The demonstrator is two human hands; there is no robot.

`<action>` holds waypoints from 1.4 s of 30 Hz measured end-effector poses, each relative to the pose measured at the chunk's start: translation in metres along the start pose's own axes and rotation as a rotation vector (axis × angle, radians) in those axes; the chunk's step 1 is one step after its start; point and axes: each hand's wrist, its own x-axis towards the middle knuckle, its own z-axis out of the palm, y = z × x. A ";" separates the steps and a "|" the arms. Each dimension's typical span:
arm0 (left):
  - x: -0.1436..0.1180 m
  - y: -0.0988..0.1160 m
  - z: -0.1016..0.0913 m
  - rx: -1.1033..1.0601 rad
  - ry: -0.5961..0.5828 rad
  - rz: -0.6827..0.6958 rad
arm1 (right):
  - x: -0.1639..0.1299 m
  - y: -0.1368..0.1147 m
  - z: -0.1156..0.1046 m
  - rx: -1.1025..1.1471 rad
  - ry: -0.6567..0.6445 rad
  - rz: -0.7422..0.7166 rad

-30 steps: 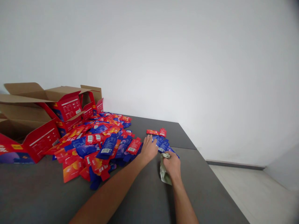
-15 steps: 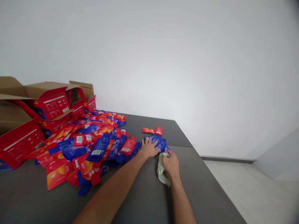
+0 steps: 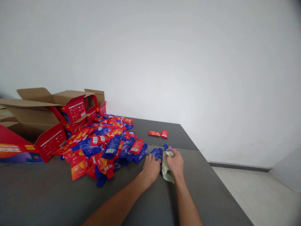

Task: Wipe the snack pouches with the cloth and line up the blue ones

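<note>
- Right, my right hand [image 3: 176, 161] is closed around a crumpled pale green cloth [image 3: 167, 169], pressing it on the dark grey tabletop [image 3: 145, 201].
- My left hand [image 3: 151, 166] lies flat with fingers spread, holding nothing, its fingertips touching small blue foil sachets [image 3: 157, 153] just beside the cloth.
- A heap of red and blue sachets [image 3: 105, 144] spreads to the left.
- Open red cardboard boxes [image 3: 47, 125] stand beyond the heap.
- Two red sachets [image 3: 158, 134] lie apart, near the wall.
</note>
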 end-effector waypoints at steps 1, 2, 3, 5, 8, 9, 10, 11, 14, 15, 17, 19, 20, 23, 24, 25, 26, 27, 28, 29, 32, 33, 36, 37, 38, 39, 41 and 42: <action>-0.003 0.000 -0.003 -0.009 0.006 -0.015 | -0.001 -0.002 0.001 0.009 -0.011 -0.008; -0.006 -0.001 -0.007 -0.022 0.011 -0.038 | -0.002 -0.004 0.002 0.021 -0.017 -0.018; -0.007 -0.003 -0.010 -0.042 0.018 -0.065 | -0.003 -0.006 0.003 0.036 -0.019 -0.030; -0.009 -0.011 -0.015 -0.124 0.034 -0.117 | -0.005 -0.009 0.004 0.079 -0.024 -0.044; -0.009 -0.029 -0.022 -0.401 0.119 -0.176 | -0.006 -0.013 0.004 0.178 -0.044 -0.046; -0.009 -0.035 -0.024 -0.540 0.152 -0.201 | -0.007 -0.015 0.004 0.213 -0.055 -0.056; -0.009 -0.041 -0.027 -0.702 0.167 -0.230 | -0.008 -0.017 0.004 0.245 -0.066 -0.072; -0.009 -0.046 -0.029 -0.878 0.163 -0.270 | -0.010 -0.019 0.004 0.272 -0.079 -0.094; -0.010 -0.055 -0.039 -1.384 0.098 -0.392 | -0.018 -0.030 0.006 0.328 -0.143 -0.205; -0.011 -0.056 -0.043 -1.512 0.082 -0.420 | -0.022 -0.034 0.007 0.342 -0.168 -0.256; -0.012 -0.057 -0.049 -1.680 0.076 -0.447 | -0.031 -0.044 0.010 0.355 -0.208 -0.389; -0.014 -0.058 -0.055 -1.755 0.076 -0.434 | -0.040 -0.053 0.015 0.351 -0.235 -0.516; -0.014 -0.058 -0.057 -1.768 0.079 -0.421 | -0.044 -0.056 0.018 0.343 -0.244 -0.564; -0.015 -0.060 -0.060 -1.752 0.079 -0.393 | -0.050 -0.061 0.026 0.326 -0.226 -0.605; -0.015 -0.060 -0.060 -1.734 0.069 -0.387 | -0.050 -0.061 0.028 0.323 -0.202 -0.586; -0.015 -0.061 -0.059 -1.713 0.058 -0.376 | -0.050 -0.060 0.028 0.321 -0.168 -0.556; -0.016 -0.060 -0.058 -1.692 0.041 -0.353 | -0.048 -0.059 0.027 0.317 -0.122 -0.521; -0.016 -0.060 -0.056 -1.671 0.020 -0.320 | -0.045 -0.057 0.026 0.312 -0.071 -0.486; -0.017 -0.058 -0.054 -1.652 -0.004 -0.286 | -0.042 -0.055 0.023 0.305 -0.017 -0.453; -0.018 -0.056 -0.052 -1.637 -0.032 -0.259 | -0.039 -0.053 0.021 0.298 0.036 -0.424; -0.019 -0.047 -0.052 -1.666 -0.090 -0.222 | -0.034 -0.048 0.016 0.279 0.098 -0.407; -0.020 -0.044 -0.055 -1.705 -0.097 -0.226 | -0.034 -0.048 0.016 0.276 0.075 -0.423; -0.019 -0.041 -0.064 -1.831 -0.112 -0.273 | -0.041 -0.053 0.020 0.273 -0.070 -0.492; -0.018 -0.042 -0.067 -1.851 -0.105 -0.307 | -0.044 -0.056 0.023 0.273 -0.122 -0.516; -0.018 -0.043 -0.069 -1.859 -0.083 -0.342 | -0.048 -0.059 0.024 0.276 -0.172 -0.543; -0.017 -0.045 -0.069 -1.861 -0.046 -0.374 | -0.052 -0.062 0.026 0.283 -0.220 -0.571; -0.015 -0.050 -0.067 -1.865 0.033 -0.445 | -0.058 -0.066 0.027 0.310 -0.291 -0.614; -0.014 -0.051 -0.065 -1.870 0.056 -0.473 | -0.059 -0.068 0.027 0.326 -0.309 -0.619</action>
